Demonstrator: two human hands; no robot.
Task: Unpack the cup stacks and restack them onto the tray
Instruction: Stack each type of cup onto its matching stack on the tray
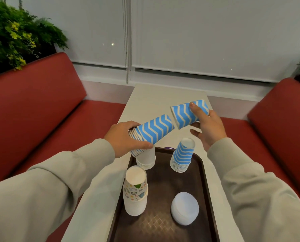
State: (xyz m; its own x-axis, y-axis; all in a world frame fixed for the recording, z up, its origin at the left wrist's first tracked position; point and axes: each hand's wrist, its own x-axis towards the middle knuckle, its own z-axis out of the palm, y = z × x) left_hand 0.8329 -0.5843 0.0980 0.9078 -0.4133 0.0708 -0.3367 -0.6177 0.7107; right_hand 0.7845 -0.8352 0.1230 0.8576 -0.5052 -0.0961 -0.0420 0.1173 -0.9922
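Observation:
My left hand (126, 138) grips a sideways stack of blue-and-white zigzag cups (152, 131) at its rim end, above the tray's far left corner. My right hand (206, 126) holds a single zigzag cup (189, 113), just apart from the stack's tip. On the brown tray (163, 224) stand several upside-down stacks: a zigzag stack (182, 157) at the far right, a plain white stack (146, 158) at the far left partly hidden by my left hand, a stack topped by a patterned cup (136, 189) at the near left, and a white stack (185, 207) at the near right.
The tray lies on a narrow white table (163, 96) that runs toward the window. Red bench seats (40, 102) flank it on both sides. A green plant (18, 32) stands behind the left bench. Something purple (170, 148) peeks out behind the tray's far edge.

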